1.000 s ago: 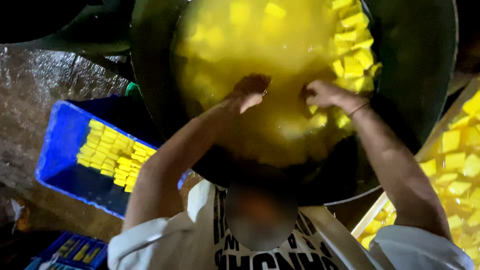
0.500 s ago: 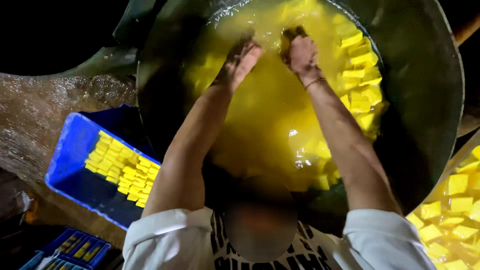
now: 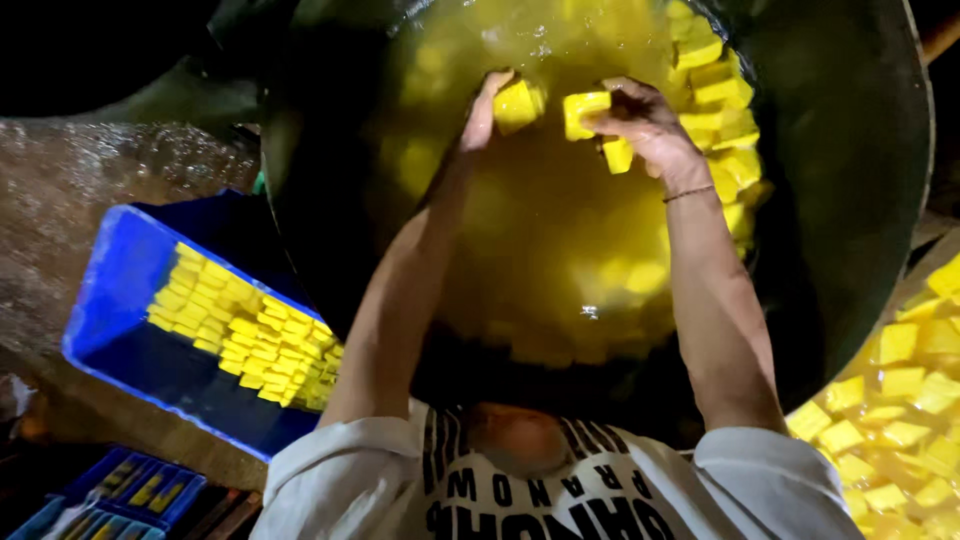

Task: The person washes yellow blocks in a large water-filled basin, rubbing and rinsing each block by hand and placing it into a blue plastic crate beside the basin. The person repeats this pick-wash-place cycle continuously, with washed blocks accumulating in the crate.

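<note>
Overhead, left hand [image 3: 487,105] and right hand [image 3: 640,120] each apparently gripping yellow cubes [image 3: 585,108], above wok [image 3: 850,200].

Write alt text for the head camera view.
Both hands lift yellow blocks out of a big dark pan of yellow liquid: left hand holds one block, right hand another. A blue crate of stacked blocks sits left.

No packages, labels, signs or screens were in view. The only lettering was a dark block print across the chest of the white shirt [image 3: 560,495], at the bottom edge of the view, seen upside down. The blue crates [image 3: 120,290] at the left carried no label that could be made out.
</note>
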Available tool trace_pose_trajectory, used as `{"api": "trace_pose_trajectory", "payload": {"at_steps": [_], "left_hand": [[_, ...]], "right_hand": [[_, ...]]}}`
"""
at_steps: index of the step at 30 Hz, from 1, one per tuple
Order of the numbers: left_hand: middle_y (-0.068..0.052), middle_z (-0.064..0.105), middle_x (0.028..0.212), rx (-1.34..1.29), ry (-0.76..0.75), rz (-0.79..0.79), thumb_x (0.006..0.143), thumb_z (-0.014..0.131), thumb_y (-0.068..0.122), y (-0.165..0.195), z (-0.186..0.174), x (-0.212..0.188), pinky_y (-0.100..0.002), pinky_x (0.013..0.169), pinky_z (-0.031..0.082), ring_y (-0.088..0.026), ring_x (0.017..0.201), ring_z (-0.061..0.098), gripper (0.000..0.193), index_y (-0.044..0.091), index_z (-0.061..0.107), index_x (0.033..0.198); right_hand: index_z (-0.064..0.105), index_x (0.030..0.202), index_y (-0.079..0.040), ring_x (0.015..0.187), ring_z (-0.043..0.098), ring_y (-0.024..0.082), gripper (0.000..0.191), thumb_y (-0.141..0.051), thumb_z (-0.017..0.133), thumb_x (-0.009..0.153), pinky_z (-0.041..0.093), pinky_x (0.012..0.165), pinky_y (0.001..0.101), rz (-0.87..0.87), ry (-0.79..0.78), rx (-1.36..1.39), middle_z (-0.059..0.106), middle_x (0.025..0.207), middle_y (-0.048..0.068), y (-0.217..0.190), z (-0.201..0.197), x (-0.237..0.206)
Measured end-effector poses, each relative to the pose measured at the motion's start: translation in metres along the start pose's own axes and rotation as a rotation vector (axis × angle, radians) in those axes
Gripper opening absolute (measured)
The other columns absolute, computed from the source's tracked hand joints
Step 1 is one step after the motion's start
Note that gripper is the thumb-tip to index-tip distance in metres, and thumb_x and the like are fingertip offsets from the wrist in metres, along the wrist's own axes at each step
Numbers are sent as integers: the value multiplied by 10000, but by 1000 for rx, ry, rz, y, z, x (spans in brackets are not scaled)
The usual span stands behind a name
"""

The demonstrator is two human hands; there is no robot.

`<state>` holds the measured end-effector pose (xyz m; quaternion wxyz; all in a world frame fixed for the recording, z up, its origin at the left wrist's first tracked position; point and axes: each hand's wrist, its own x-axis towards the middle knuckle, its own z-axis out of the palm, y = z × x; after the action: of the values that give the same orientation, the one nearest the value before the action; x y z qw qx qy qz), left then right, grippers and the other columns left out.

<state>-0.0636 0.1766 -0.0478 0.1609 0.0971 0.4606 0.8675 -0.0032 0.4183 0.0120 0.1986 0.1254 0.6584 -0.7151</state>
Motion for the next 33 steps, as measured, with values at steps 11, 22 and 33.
{"api": "trace_pose_trajectory", "payload": {"at_steps": [11,22,33], "left_hand": [[-93,705,893,-760,449,-186,1036,494,279,-42,79,-24,-388,701,562,-252,803,677,292,39,662,1031],[-157,717,1071,-1045,297,121,998,448,346,32,26,-50,-492,918,541,-335,986,676,422,10,668,1127],[-222,663,1206,-952,424,289,1012,475,252,124,3,-51,-544,1026,537,-418,1120,669,380,-42,576,1230]], "right_hand": [[633,1199,10,965,666,189,365,-212,813,971,574,871,321,-358,103,-490,707,1074,130,-20,66,-32],[669,1256,7,1173,559,456,435,-235,738,901,449,1010,493,-543,48,-1152,646,1252,295,-48,100,27],[642,1298,-56,935,612,278,363,-172,665,955,514,808,388,-190,6,-328,712,1143,109,-30,78,36]]}}
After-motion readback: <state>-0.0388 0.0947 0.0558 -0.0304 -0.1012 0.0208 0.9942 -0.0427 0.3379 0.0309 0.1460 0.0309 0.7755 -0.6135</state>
